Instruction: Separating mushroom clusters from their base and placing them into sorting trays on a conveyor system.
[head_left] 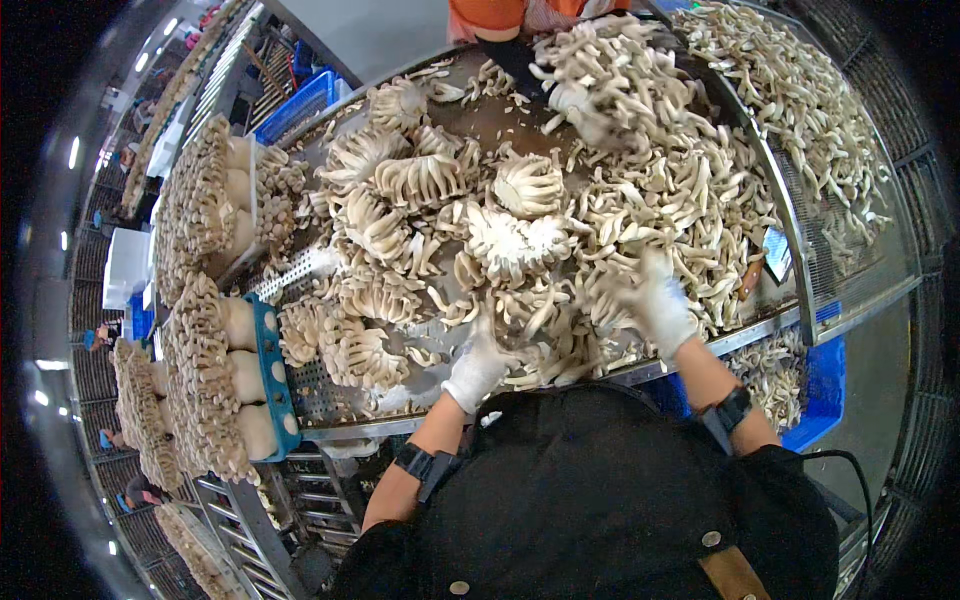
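My left hand (480,368), in a white glove, is at the near edge of the metal table with its fingers apart. Its fingertips touch loose pale mushrooms (545,315). My right hand (662,308), also gloved in white, is over the mushroom heap (690,215) to the right. Motion smears its fingers, so whether they grip a mushroom cannot be made out. Just beyond my hands, a mushroom cluster (515,243) shows its pale cut base. More whole clusters (375,225) lie on the left and in the middle.
At left stand stacked mushroom blocks (235,325) in a teal rack (270,375). Across the table, a person's orange sleeve (485,15) shows above blurred mushrooms. A metal divider (775,180) separates a mesh tray of mushrooms (800,110). A blue crate (825,385) sits below right.
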